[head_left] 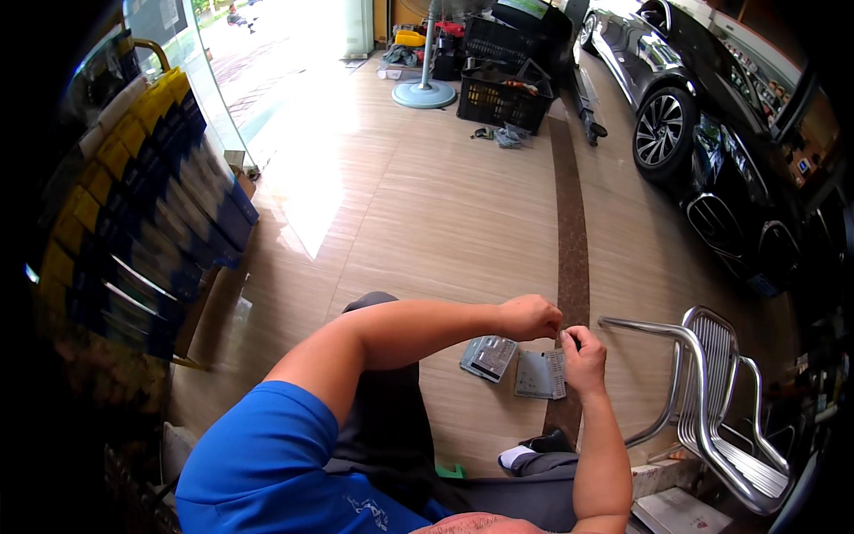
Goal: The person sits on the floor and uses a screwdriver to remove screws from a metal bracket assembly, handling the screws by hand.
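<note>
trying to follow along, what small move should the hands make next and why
Perhaps lower the right hand toward the flat grey piece on the floor: it lies close by, and both hands are together, the left hand curled too; anything pinched is too small to tell.

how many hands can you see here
2: the left hand and right hand, close together over the floor. Those of the distant person are too small to tell.

Rack (pixel 147 205) L, chair (pixel 709 347) R, car (pixel 663 133) beyond it; fan (pixel 424 95) at back, crate (pixel 500 102) to its R — on flr (pixel 427 205) btwn rack & chair: box (pixel 487 358), panel (pixel 537 377) just R.
</note>
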`<state>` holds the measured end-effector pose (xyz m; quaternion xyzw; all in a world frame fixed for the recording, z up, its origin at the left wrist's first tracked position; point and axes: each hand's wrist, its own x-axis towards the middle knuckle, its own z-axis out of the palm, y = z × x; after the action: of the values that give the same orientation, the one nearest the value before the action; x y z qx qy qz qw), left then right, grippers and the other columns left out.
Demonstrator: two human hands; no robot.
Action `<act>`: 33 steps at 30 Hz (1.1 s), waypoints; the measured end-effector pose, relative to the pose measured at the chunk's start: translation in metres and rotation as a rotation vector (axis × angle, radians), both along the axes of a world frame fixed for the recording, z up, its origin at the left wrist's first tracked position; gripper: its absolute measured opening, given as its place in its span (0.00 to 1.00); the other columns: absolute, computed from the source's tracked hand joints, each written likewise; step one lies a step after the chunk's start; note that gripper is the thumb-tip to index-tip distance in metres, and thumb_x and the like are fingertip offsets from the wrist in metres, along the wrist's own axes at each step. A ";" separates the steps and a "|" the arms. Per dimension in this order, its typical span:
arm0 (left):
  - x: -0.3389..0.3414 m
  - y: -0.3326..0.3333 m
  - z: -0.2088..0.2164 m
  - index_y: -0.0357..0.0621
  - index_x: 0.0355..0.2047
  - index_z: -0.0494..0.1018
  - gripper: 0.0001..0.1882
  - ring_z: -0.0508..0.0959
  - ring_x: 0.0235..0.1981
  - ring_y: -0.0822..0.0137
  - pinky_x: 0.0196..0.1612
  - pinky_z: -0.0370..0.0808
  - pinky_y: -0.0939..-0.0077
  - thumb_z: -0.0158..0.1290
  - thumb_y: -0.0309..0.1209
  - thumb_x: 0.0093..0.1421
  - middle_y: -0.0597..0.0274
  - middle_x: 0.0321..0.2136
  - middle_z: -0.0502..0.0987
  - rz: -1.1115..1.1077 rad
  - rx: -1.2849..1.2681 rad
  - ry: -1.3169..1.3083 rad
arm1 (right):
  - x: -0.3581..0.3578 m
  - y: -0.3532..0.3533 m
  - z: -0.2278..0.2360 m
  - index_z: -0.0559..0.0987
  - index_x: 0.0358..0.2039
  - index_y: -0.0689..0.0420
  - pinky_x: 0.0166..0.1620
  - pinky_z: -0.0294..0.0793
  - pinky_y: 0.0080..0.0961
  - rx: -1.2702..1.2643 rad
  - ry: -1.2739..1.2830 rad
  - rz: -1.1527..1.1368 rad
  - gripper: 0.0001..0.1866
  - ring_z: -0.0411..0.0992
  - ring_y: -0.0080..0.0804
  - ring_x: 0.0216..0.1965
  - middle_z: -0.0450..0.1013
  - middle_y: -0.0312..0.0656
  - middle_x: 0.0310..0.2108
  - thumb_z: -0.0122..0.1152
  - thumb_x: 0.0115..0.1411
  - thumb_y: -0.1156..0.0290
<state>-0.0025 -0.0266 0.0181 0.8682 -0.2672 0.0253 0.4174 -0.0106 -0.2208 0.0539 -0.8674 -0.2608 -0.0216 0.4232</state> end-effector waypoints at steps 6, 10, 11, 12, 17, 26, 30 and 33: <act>-0.001 -0.001 -0.001 0.40 0.26 0.75 0.10 0.78 0.29 0.49 0.33 0.73 0.59 0.59 0.34 0.54 0.52 0.25 0.77 -0.014 -0.030 -0.045 | 0.001 0.000 -0.003 0.78 0.30 0.61 0.33 0.72 0.33 -0.025 -0.007 -0.003 0.07 0.75 0.41 0.28 0.75 0.49 0.27 0.60 0.59 0.70; -0.002 -0.004 0.003 0.40 0.25 0.74 0.10 0.77 0.29 0.48 0.33 0.73 0.58 0.59 0.34 0.54 0.51 0.25 0.77 -0.025 -0.053 -0.072 | 0.002 -0.003 -0.004 0.79 0.32 0.61 0.35 0.74 0.32 -0.012 0.051 -0.015 0.08 0.76 0.42 0.30 0.76 0.49 0.28 0.60 0.59 0.69; -0.003 -0.004 0.004 0.40 0.25 0.74 0.10 0.77 0.29 0.47 0.33 0.73 0.57 0.59 0.34 0.55 0.51 0.25 0.77 -0.016 -0.058 -0.060 | 0.001 -0.002 -0.004 0.79 0.32 0.61 0.35 0.74 0.32 -0.004 0.057 -0.014 0.08 0.76 0.42 0.30 0.76 0.49 0.28 0.60 0.59 0.69; -0.004 -0.003 0.003 0.40 0.25 0.74 0.10 0.77 0.29 0.47 0.33 0.73 0.57 0.59 0.34 0.55 0.51 0.25 0.77 -0.027 -0.061 -0.064 | 0.000 0.000 -0.003 0.79 0.32 0.62 0.35 0.74 0.31 0.003 0.063 -0.013 0.08 0.77 0.42 0.30 0.76 0.49 0.29 0.60 0.59 0.69; -0.006 -0.004 0.004 0.41 0.29 0.75 0.11 0.77 0.32 0.48 0.34 0.74 0.57 0.57 0.37 0.58 0.51 0.28 0.77 -0.014 -0.002 -0.039 | 0.000 0.001 -0.004 0.79 0.33 0.61 0.36 0.74 0.33 0.047 0.038 0.009 0.09 0.77 0.44 0.32 0.76 0.50 0.30 0.60 0.59 0.68; -0.005 -0.006 0.001 0.41 0.31 0.76 0.11 0.77 0.32 0.47 0.35 0.74 0.57 0.57 0.37 0.58 0.51 0.28 0.77 -0.008 0.017 -0.047 | 0.002 -0.001 -0.006 0.78 0.32 0.62 0.36 0.74 0.35 0.004 -0.003 -0.017 0.08 0.77 0.46 0.33 0.76 0.51 0.30 0.60 0.58 0.70; -0.006 -0.006 0.002 0.41 0.30 0.75 0.10 0.77 0.32 0.48 0.35 0.74 0.58 0.58 0.35 0.57 0.52 0.28 0.77 -0.001 0.005 -0.072 | 0.003 -0.002 -0.009 0.78 0.32 0.62 0.36 0.74 0.35 -0.011 0.030 -0.028 0.07 0.77 0.46 0.33 0.77 0.52 0.30 0.59 0.58 0.70; -0.007 -0.005 0.005 0.41 0.30 0.75 0.09 0.78 0.31 0.48 0.34 0.74 0.58 0.58 0.34 0.56 0.53 0.28 0.77 0.010 0.010 -0.088 | 0.004 -0.002 -0.011 0.79 0.32 0.62 0.36 0.74 0.35 -0.022 0.042 -0.026 0.07 0.77 0.47 0.33 0.77 0.53 0.30 0.59 0.58 0.71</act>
<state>-0.0095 -0.0316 0.0234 0.8696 -0.2812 0.0643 0.4007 -0.0069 -0.2230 0.0427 -0.8756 -0.2405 -0.0060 0.4189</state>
